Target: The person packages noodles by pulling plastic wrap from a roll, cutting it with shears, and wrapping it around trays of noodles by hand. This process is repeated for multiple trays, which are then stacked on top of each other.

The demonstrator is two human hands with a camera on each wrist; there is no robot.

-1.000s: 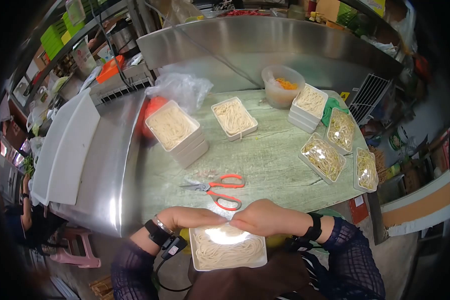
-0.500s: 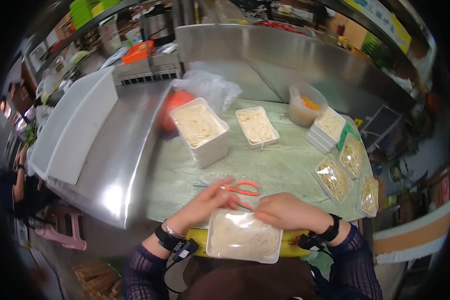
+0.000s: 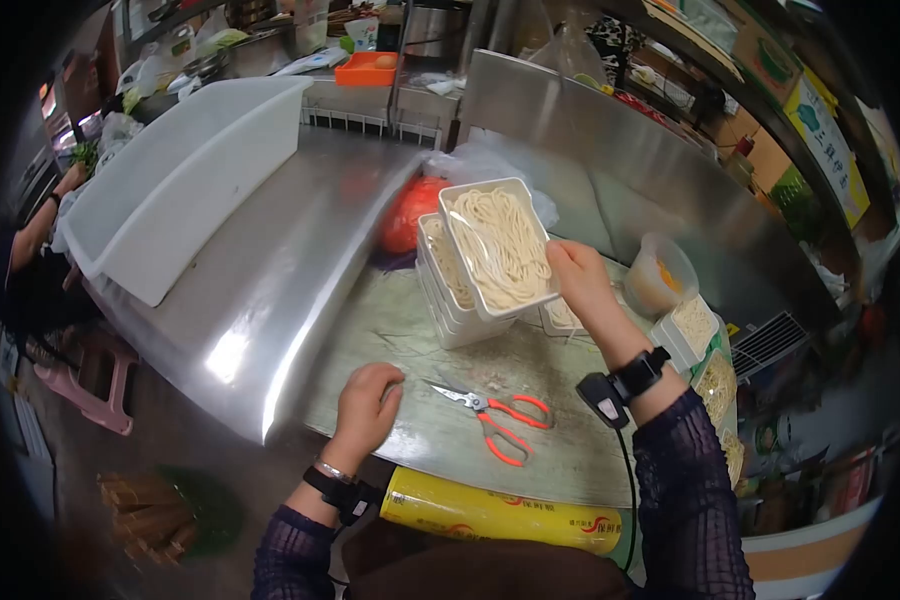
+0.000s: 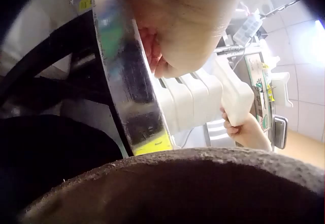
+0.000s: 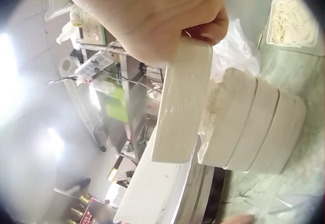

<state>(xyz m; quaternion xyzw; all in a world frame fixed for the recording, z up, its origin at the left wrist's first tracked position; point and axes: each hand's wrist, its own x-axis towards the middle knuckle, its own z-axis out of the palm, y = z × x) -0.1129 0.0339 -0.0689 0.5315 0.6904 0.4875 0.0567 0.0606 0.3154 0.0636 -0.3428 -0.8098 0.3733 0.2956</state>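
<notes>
The left hand (image 3: 368,408), fingers loosely curled around nothing, is nearer me than the stack (image 3: 462,328). Above the stack, the tray (image 3: 500,245) has its right edge clamped in the right hand's (image 3: 587,287) fingers; best kept level, I'd say.

Desk (image 3: 400,335): tray stack (image 3: 470,331) left, noodles (image 3: 444,258) in top one; held tray (image 3: 496,310) above, in right hand (image 3: 582,282). Bag (image 3: 408,216) behind stack, scissors (image 3: 481,403) before it. Roll (image 3: 500,512) along near edge. Right: second stack (image 3: 682,344), tub (image 3: 652,292) behind. Left of desk: bin (image 3: 205,195) on counter (image 3: 235,275).
</notes>
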